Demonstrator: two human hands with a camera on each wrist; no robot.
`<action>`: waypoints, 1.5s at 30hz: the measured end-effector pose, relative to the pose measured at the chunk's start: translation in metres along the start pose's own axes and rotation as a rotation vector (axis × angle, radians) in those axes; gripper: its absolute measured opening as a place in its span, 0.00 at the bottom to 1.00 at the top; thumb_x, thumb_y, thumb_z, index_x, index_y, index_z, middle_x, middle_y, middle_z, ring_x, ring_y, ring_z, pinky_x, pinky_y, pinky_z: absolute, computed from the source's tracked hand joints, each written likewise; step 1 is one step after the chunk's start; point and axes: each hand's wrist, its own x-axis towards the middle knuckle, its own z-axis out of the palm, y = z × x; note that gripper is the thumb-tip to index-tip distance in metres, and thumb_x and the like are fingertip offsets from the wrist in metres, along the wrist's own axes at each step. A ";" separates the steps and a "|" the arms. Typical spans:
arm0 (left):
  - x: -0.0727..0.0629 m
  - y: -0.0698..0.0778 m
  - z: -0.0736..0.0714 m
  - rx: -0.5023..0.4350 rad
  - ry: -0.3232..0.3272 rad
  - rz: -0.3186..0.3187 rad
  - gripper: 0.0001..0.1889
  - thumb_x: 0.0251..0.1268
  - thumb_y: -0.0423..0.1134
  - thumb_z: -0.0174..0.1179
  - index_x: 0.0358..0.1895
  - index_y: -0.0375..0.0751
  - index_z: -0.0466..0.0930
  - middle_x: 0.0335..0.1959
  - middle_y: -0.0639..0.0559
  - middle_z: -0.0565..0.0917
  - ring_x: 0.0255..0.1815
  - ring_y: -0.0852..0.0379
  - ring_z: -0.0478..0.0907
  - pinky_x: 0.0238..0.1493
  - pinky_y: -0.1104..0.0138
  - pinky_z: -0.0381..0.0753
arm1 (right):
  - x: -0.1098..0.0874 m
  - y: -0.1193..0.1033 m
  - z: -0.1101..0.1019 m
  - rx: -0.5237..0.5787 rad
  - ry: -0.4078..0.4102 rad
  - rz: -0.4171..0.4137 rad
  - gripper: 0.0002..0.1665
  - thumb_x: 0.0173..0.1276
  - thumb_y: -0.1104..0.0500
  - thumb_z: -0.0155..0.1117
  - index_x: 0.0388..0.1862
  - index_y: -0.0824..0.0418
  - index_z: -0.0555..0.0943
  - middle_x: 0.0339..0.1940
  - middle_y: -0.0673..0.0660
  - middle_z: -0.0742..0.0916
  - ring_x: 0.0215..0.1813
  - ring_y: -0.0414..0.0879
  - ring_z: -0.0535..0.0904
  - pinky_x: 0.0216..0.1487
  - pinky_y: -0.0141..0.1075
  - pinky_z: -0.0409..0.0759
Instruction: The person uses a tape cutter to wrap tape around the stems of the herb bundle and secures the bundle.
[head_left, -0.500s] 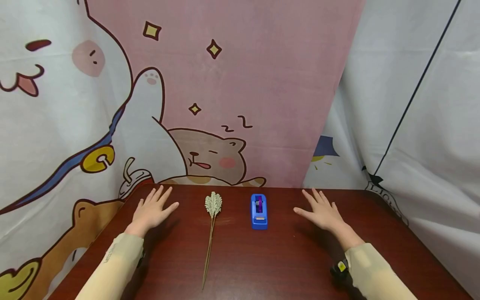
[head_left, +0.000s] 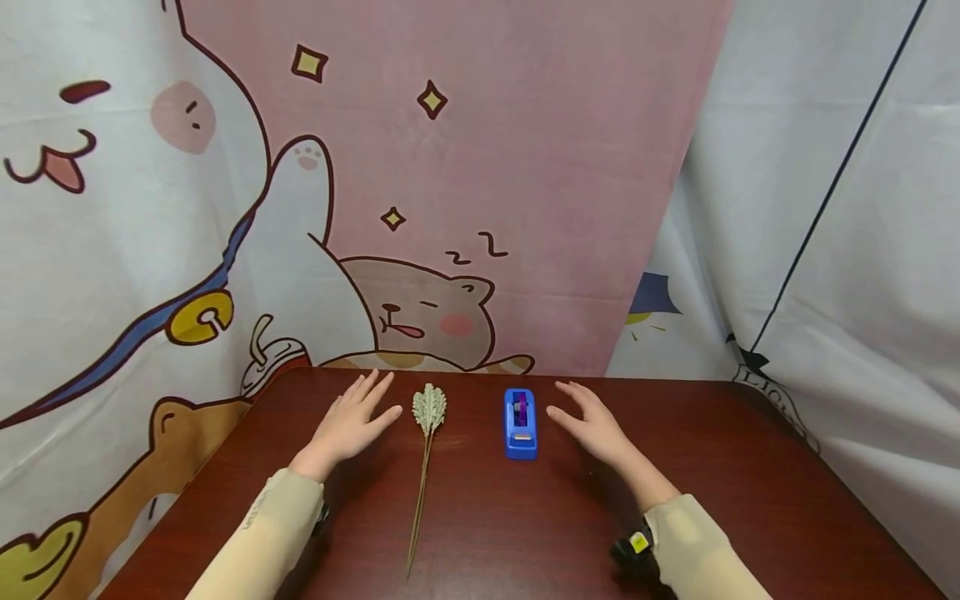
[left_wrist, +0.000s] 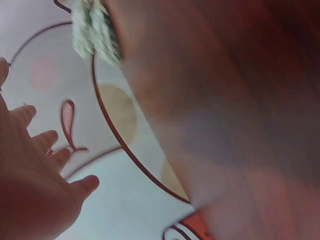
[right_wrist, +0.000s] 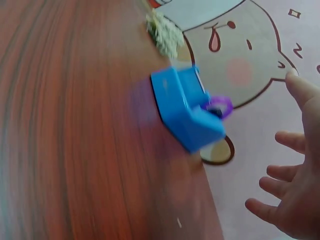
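A sprig with a pale green, leafy-looking head and long thin stems lies on the dark red-brown table, stems toward me. To its right sits a blue tape dispenser with a purple core in it. My left hand hovers just left of the sprig, fingers spread, holding nothing. On the other side, my right hand is held beside the dispenser without touching it, its fingers extended and apart. The right wrist view shows the dispenser from the side, near the hand's fingers; the sprig's head appears beyond it.
The wooden table ends at a cloth backdrop printed with cartoon animals. White cloth hangs along the right side, with a dark cord running down it. A dark device with a yellow mark is strapped at my right wrist.
Both hands have moved inward, the left one toward the sprig and the right one toward the tape dispenser. The sprig and dispenser stay where they were on the table.
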 end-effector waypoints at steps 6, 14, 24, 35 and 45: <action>0.015 0.033 0.011 -0.079 -0.028 0.090 0.37 0.71 0.62 0.47 0.77 0.52 0.51 0.78 0.45 0.50 0.77 0.41 0.44 0.68 0.38 0.48 | 0.006 -0.009 0.023 0.255 0.097 0.093 0.30 0.70 0.49 0.62 0.65 0.63 0.74 0.65 0.66 0.75 0.65 0.61 0.70 0.62 0.57 0.67; 0.031 0.072 0.028 -0.173 -0.108 0.134 0.37 0.70 0.64 0.47 0.78 0.57 0.49 0.78 0.51 0.48 0.77 0.44 0.43 0.69 0.41 0.48 | 0.007 -0.007 0.055 0.639 0.245 0.333 0.24 0.71 0.51 0.61 0.56 0.67 0.79 0.54 0.66 0.82 0.52 0.56 0.77 0.49 0.47 0.77; 0.052 0.103 0.049 -0.270 -0.144 0.170 0.38 0.70 0.61 0.50 0.77 0.51 0.52 0.77 0.50 0.52 0.76 0.46 0.47 0.70 0.45 0.51 | 0.002 0.005 0.070 0.665 0.244 0.329 0.16 0.69 0.59 0.62 0.43 0.74 0.82 0.32 0.61 0.84 0.30 0.46 0.75 0.32 0.33 0.78; 0.064 0.120 0.072 -0.318 -0.244 0.207 0.33 0.72 0.54 0.52 0.74 0.42 0.61 0.75 0.41 0.57 0.74 0.41 0.53 0.68 0.44 0.55 | -0.006 0.007 0.066 0.507 0.131 0.288 0.16 0.68 0.56 0.64 0.40 0.70 0.86 0.30 0.54 0.83 0.32 0.46 0.74 0.33 0.35 0.74; 0.067 0.125 0.082 -0.320 -0.277 0.220 0.33 0.70 0.52 0.55 0.73 0.38 0.62 0.73 0.38 0.59 0.73 0.40 0.57 0.68 0.46 0.57 | -0.004 0.010 0.071 0.457 0.084 0.270 0.14 0.68 0.57 0.63 0.38 0.68 0.87 0.32 0.53 0.84 0.34 0.46 0.73 0.34 0.36 0.72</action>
